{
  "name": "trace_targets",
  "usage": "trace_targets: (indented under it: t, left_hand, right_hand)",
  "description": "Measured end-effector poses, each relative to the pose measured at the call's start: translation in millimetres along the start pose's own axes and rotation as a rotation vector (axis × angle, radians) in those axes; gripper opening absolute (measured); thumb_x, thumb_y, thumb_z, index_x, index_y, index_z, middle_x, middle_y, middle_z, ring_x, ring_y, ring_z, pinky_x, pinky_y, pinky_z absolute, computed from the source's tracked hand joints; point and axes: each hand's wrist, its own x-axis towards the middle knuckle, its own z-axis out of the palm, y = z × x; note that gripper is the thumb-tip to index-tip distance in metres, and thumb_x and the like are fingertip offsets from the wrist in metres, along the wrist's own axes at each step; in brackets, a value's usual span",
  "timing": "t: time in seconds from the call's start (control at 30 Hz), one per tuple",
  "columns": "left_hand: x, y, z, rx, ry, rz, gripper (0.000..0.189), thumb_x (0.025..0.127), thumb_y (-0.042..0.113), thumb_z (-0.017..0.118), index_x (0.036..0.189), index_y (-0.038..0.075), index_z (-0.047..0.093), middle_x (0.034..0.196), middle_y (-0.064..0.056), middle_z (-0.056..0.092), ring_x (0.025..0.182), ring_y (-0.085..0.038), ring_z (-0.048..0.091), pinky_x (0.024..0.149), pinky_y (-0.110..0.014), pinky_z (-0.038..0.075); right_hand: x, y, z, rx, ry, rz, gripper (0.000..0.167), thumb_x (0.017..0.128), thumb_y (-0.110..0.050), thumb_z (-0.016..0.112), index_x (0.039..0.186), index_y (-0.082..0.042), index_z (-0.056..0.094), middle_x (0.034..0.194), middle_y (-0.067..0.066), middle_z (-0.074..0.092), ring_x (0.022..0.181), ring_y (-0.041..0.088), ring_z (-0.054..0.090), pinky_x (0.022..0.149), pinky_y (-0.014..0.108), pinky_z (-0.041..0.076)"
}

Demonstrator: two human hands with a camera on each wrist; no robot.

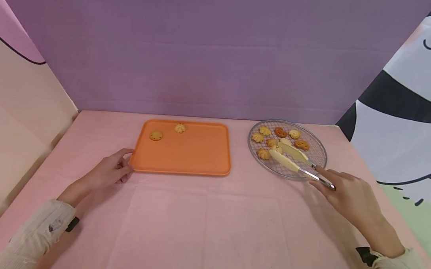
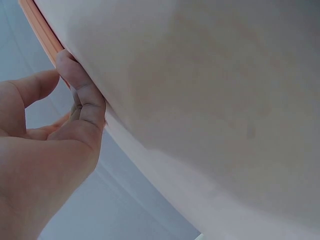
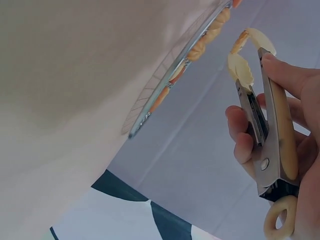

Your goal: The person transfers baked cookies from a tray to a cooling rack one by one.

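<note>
In the head view, the left hand (image 1: pixel 110 170) touches the left rim of an orange tray (image 1: pixel 188 159), thumb and index fingertips apart along the edge. A round dotted cookie (image 1: pixel 156 135) and a ridged cookie (image 1: pixel 180 128) lie on the tray. The right hand (image 1: pixel 349 193) grips metal tongs (image 1: pixel 317 178) with cream tips, thumb on one arm and fingers on the other. Those tips are spread over a round wire rack (image 1: pixel 317 150), around a pale swirled cookie (image 1: pixel 277 149). Whether they touch it, I cannot tell. The right wrist view shows the tongs (image 3: pixel 272 135) close up.
Several cookies lie on the rack, among them brown pretzel-shaped ones (image 1: pixel 301 144) and ridged ones (image 1: pixel 263 154). A pink cloth (image 1: pixel 204 226) covers the table. A purple backdrop (image 1: pixel 213 63) stands behind, with printed panels at both sides.
</note>
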Motion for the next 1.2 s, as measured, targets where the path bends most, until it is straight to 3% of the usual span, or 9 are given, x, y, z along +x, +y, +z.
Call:
trace_targets:
  t: [0.13,0.53,0.73,0.87,1.2]
  left_hand:
    - [0.2,-1.3,0.9,0.008,0.002,-0.006,0.057,0.099,0.004,0.059,0.148,-0.006,0.032,0.08,-0.008,0.061,0.066,-0.015,0.058,0.057,-0.026,0.054]
    - [0.9,-3.1,1.4,-0.005,0.003,-0.004,0.057,0.099,0.004,0.058,0.148,-0.006,0.032,0.081,-0.009,0.061,0.067,-0.016,0.059,0.058,-0.026,0.054]
    - [1.3,-4.3,1.3,-0.007,0.003,-0.002,0.057,0.099,0.004,0.058,0.148,-0.006,0.032,0.082,-0.009,0.061,0.067,-0.015,0.059,0.057,-0.027,0.055]
    - [1.2,-4.5,1.0,0.0,0.006,-0.003,0.057,0.099,0.004,0.058,0.148,-0.005,0.032,0.081,-0.009,0.061,0.066,-0.016,0.059,0.057,-0.026,0.054]
    - [0.3,-0.1,-0.3,0.003,0.005,-0.007,0.057,0.098,0.003,0.059,0.147,-0.006,0.033,0.081,-0.009,0.06,0.066,-0.015,0.058,0.057,-0.026,0.053]
  right_hand:
    - [-3.3,4,2,-0.025,-0.034,0.02,0.048,0.071,-0.02,0.086,0.115,-0.006,0.074,0.087,0.016,0.074,0.058,0.028,0.063,0.042,0.04,0.043]
    - [-8.6,15,6,-0.06,-0.166,0.116,0.044,0.077,-0.023,0.084,0.114,-0.003,0.074,0.092,0.023,0.072,0.058,0.035,0.064,0.04,0.037,0.04]
    - [-7.7,17,8,-0.064,-0.211,0.141,0.044,0.078,-0.025,0.084,0.114,-0.002,0.073,0.083,0.023,0.072,0.045,0.017,0.048,0.038,0.028,0.03]
    - [-6.5,17,8,-0.064,-0.226,0.148,0.045,0.078,-0.025,0.084,0.115,-0.002,0.073,0.078,0.022,0.071,0.044,0.013,0.042,0.038,0.028,0.03]
    - [-7.5,20,9,-0.063,-0.246,0.16,0.048,0.078,-0.027,0.085,0.116,-0.001,0.072,0.084,0.024,0.071,0.045,0.02,0.051,0.038,0.032,0.034]
